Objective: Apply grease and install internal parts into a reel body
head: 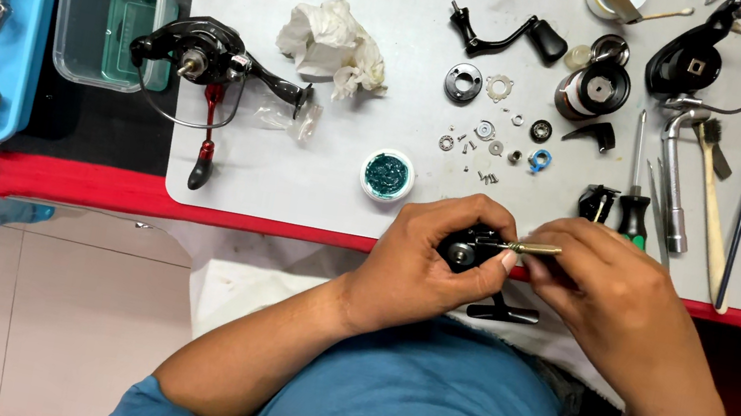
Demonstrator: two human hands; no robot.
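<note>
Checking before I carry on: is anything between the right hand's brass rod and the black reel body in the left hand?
Nothing visible: the brass rod already reaches the black reel body, gripped by the left hand.

Head camera looks down (close) overhead.

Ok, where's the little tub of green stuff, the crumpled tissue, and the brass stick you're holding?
Green grease tub [387, 176], head view, on the green middle.
Crumpled tissue [333, 44], head view, on its centre.
Brass rod [536, 249], head view, on its shaft.
</note>
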